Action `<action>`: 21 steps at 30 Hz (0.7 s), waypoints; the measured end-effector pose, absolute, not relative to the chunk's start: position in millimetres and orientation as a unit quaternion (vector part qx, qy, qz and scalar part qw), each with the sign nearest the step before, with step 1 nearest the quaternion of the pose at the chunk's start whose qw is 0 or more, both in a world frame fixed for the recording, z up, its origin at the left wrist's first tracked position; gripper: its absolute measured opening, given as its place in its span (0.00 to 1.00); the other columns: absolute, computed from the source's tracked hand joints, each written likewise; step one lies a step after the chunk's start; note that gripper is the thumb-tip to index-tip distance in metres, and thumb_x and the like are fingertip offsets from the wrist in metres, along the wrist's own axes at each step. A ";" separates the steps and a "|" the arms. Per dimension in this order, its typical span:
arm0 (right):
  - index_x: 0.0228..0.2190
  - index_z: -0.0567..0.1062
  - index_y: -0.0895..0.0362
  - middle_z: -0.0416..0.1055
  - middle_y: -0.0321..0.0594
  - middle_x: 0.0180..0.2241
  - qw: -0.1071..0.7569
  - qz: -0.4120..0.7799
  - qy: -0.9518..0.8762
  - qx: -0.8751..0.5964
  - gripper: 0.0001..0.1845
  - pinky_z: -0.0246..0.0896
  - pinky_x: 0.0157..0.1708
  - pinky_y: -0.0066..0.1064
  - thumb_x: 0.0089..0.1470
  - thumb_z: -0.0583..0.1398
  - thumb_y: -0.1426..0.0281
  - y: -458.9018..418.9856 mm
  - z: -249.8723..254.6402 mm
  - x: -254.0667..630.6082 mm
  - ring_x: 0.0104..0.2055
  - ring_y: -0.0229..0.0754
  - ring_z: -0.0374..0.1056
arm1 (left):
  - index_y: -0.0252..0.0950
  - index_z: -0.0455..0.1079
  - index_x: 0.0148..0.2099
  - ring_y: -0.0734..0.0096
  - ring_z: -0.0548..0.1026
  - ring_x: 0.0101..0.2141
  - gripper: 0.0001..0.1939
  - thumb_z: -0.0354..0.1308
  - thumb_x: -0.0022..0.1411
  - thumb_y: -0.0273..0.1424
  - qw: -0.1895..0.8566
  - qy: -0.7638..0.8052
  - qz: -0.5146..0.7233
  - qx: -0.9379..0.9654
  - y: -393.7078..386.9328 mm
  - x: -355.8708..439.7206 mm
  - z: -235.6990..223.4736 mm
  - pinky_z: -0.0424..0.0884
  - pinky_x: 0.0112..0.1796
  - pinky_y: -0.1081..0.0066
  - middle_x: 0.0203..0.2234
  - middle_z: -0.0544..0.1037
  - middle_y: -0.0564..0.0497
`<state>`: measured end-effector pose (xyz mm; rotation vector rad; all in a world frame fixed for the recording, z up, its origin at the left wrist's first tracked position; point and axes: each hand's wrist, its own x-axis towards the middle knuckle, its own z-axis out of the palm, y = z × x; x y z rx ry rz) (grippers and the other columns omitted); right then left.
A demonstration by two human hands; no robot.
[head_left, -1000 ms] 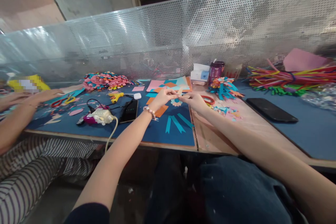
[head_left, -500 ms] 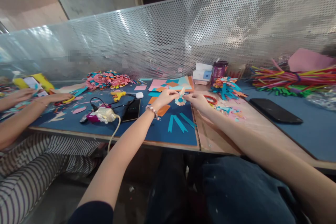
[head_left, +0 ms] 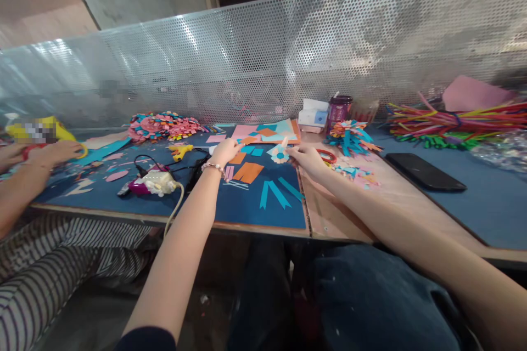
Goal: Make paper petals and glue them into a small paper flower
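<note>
A small paper flower [head_left: 280,154], pale cream with blue, is pinched at its right edge by my right hand [head_left: 308,160], just above the blue mat. My left hand [head_left: 226,153], a beaded bracelet on its wrist, reaches over cut paper at the left, fingers stretched to the right and apart from the flower; its fingertips are partly hidden. Beside and below it lie orange paper pieces [head_left: 249,172], a small blue square [head_left: 257,152] and thin pale strips [head_left: 236,184]. Blue notched paper strips [head_left: 276,194] fan out nearer the table edge.
Left of me are a yellow glue gun [head_left: 180,152], a power strip [head_left: 158,182] and a co-worker's hands [head_left: 61,152] with scissors. At right are red-handled scissors [head_left: 326,157], a paper pompom [head_left: 352,137], a black phone [head_left: 425,171] and colourful pipe cleaners [head_left: 453,120].
My left hand has let go of the flower and moved left over the paper pieces. My right hand keeps the flower in nearly the same place. The co-worker's hands have shifted with the scissors.
</note>
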<state>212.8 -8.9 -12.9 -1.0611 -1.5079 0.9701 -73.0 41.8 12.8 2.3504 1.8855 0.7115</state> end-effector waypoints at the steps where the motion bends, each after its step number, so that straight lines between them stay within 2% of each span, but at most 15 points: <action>1: 0.23 0.71 0.59 0.70 0.38 0.20 0.504 0.410 -0.620 -0.440 0.13 0.57 0.21 0.27 0.50 0.61 0.62 -8.9 -12.9 213.1 0.19 0.34 0.62 | 0.35 0.73 0.27 0.62 0.75 0.29 0.22 0.49 0.61 0.46 0.009 0.624 0.223 0.749 43.0 -76.3 11.7 0.65 0.34 0.68 0.24 0.77 0.42; 4: 0.24 0.71 0.59 0.71 0.39 0.19 0.485 0.422 -0.613 -0.459 0.11 0.57 0.19 0.25 0.52 0.60 0.66 -9.4 -12.7 214.3 0.18 0.34 0.63 | 0.36 0.74 0.28 0.59 0.75 0.33 0.18 0.54 0.58 0.45 -0.014 0.648 0.201 0.735 47.9 -85.4 7.4 0.65 0.35 0.66 0.26 0.78 0.42; 9: 0.24 0.72 0.60 0.71 0.38 0.18 0.468 0.409 -0.610 -0.492 0.10 0.53 0.16 0.22 0.53 0.60 0.68 -9.7 -12.0 214.8 0.18 0.33 0.63 | 0.39 0.76 0.32 0.61 0.76 0.37 0.14 0.62 0.52 0.44 0.028 0.615 0.228 0.755 56.1 -97.7 2.0 0.67 0.38 0.68 0.33 0.80 0.45; 15: 0.24 0.73 0.61 0.70 0.39 0.18 0.463 0.423 -0.601 -0.496 0.10 0.55 0.17 0.21 0.52 0.61 0.67 -9.8 -12.3 213.2 0.19 0.32 0.63 | 0.41 0.77 0.42 0.56 0.73 0.46 0.24 0.66 0.44 0.47 0.074 0.592 0.205 0.776 39.8 -101.7 9.9 0.65 0.45 0.68 0.42 0.79 0.45; 21: 0.21 0.73 0.61 0.71 0.41 0.19 0.456 0.408 -0.618 -0.493 0.12 0.56 0.17 0.22 0.51 0.63 0.66 -13.0 -10.5 212.6 0.19 0.33 0.64 | 0.42 0.78 0.41 0.54 0.71 0.49 0.25 0.66 0.41 0.49 0.081 0.606 0.159 0.775 24.0 -101.4 16.7 0.61 0.49 0.66 0.41 0.79 0.45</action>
